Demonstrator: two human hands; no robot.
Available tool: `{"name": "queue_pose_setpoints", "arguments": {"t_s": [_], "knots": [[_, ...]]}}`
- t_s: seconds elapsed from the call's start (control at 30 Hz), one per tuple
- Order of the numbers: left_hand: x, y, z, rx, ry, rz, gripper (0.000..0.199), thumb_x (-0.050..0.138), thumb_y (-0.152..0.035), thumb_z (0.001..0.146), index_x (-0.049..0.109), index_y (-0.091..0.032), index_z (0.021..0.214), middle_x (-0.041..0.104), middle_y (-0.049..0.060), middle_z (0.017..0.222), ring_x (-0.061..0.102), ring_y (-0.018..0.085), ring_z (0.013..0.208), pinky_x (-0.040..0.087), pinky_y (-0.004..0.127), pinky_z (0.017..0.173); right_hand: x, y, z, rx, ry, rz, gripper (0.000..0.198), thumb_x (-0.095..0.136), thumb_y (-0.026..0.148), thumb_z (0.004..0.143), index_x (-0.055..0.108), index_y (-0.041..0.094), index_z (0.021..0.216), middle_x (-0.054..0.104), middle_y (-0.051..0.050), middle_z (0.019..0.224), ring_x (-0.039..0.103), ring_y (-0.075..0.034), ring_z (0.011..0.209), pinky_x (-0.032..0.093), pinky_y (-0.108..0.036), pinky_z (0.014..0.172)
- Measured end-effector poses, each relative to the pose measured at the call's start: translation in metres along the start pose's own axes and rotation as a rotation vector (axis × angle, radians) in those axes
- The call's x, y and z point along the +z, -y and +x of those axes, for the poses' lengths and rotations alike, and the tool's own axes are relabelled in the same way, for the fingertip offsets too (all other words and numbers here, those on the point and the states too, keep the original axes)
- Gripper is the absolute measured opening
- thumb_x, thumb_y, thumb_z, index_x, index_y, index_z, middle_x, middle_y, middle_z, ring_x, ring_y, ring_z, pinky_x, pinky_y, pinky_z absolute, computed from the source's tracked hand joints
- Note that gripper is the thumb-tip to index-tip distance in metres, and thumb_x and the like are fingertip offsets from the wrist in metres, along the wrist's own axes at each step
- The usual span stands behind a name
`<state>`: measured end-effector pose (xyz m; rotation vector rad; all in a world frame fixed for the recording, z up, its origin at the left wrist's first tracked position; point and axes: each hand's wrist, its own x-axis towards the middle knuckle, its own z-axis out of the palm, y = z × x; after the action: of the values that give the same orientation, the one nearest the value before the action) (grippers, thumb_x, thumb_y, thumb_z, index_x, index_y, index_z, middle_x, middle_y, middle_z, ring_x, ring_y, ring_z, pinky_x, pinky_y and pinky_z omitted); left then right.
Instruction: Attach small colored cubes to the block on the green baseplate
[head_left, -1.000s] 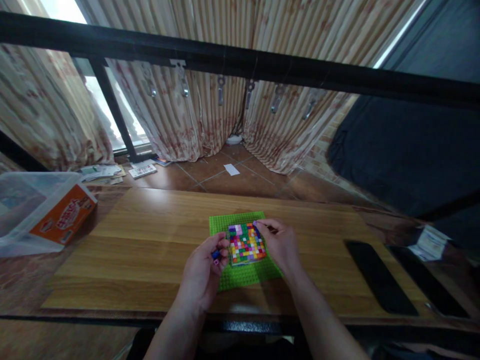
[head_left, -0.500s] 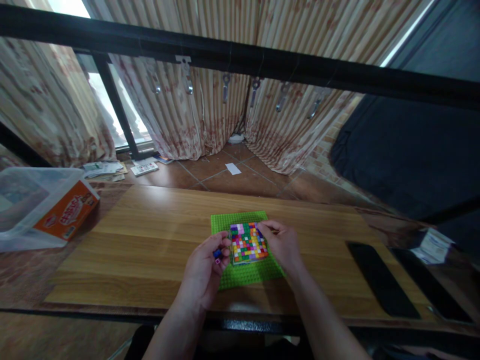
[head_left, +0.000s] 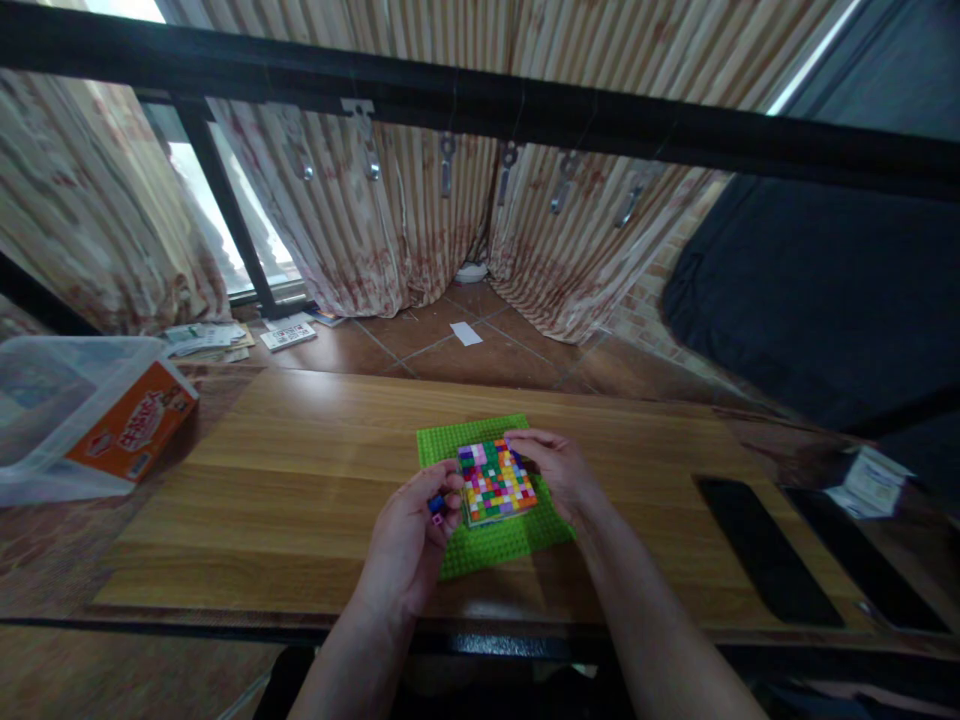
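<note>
A square block of many-coloured toy bricks sits on a bright green studded baseplate. My left hand is curled at the block's left side, with a few small bricks, dark blue and pink, held in its fingers. At the far right corner of the block, my right hand has its thumb and index fingertip close together, touching the top. Purple and dark blue show by those fingertips, but whether a loose brick is pinched there is hidden.
The baseplate lies on a wooden tabletop. To the left stands a clear plastic bin with an orange label. Two dark flat slabs lie at the right. A black bar with hanging metal clips crosses in front of the curtains.
My right hand has flattened slightly, its fingers stretching further over the block's far right corner. The baseplate and block have turned slightly. My left hand keeps its bricks.
</note>
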<state>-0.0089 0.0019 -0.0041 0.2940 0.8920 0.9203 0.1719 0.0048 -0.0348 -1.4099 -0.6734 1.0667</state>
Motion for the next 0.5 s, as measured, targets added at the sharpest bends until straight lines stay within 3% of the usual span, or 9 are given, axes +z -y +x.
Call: {"name": "queue_pose_setpoints", "arguments": {"t_s": [0.23, 0.4, 0.5], "knots": [[0.0048, 0.0053, 0.0032, 0.018, -0.07, 0.011, 0.011, 0.057, -0.01, 0.081, 0.064, -0.009, 0.089, 0.058, 0.002, 0.065, 0.049, 0.006, 0.052, 0.042, 0.014, 0.045, 0.0019, -0.0037, 0.004, 0.01, -0.015, 0.003, 0.017, 0.077, 0.03, 0.054, 0.075, 0.02, 0.067, 0.07, 0.0, 0.062, 0.058, -0.013, 0.057, 0.043, -0.028, 0.061], [0.0078, 0.0093, 0.0058, 0.051, -0.037, -0.014, 0.017, 0.06, -0.01, 0.079, 0.063, -0.01, 0.096, 0.056, 0.0, 0.064, 0.049, 0.006, 0.053, 0.043, 0.014, 0.05, 0.0028, -0.0027, 0.003, 0.005, -0.013, 0.009, 0.015, 0.076, 0.029, 0.054, 0.075, 0.02, 0.066, 0.068, 0.001, 0.058, 0.056, -0.012, 0.055, 0.042, -0.027, 0.06], [0.0089, 0.0084, 0.0065, 0.054, -0.052, -0.039, 0.011, 0.059, -0.013, 0.081, 0.063, -0.01, 0.091, 0.056, 0.0, 0.063, 0.048, 0.006, 0.053, 0.043, 0.015, 0.051, 0.0033, -0.0018, 0.0021, -0.005, 0.002, 0.008, 0.015, 0.076, 0.03, 0.054, 0.074, 0.019, 0.065, 0.068, 0.001, 0.059, 0.056, -0.013, 0.055, 0.042, -0.027, 0.059]]}}
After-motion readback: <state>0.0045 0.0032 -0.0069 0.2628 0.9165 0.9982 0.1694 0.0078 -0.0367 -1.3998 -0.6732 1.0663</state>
